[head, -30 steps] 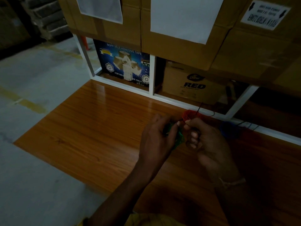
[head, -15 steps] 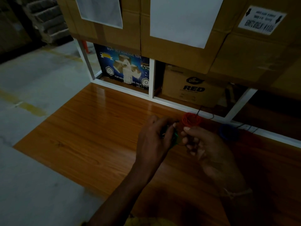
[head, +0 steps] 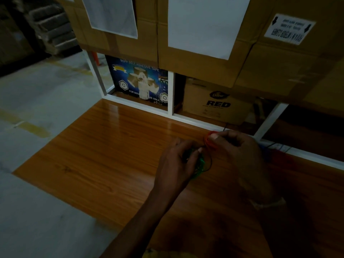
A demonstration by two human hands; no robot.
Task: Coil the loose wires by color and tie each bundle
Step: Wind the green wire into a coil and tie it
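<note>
The left hand (head: 176,161) grips the green wire coil (head: 200,164) just above the bench (head: 111,146); the right hand (head: 240,148) pinches a thin dark tie wire (head: 210,161) near the red coil (head: 209,141). If that tie slips in this gloom, the loops could spring loose.

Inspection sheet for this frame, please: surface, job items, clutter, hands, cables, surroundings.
Surface: glossy orange-brown wooden board, lying on a grey concrete floor.
Job's things: green wire coil in the left hand; red wire coil behind the right hand's fingertips; blue wire bundle on the board, mostly hidden and dim.
Clutter: nothing seen.
Hands: left hand grips the green coil; right hand has curled fingers, seemingly pinching a thin dark tie wire.
Cables: dark strands trail beside the blue bundle.
Surroundings: white metal rack frame, brown cardboard cartons, blue adhesive-tape box.
</note>
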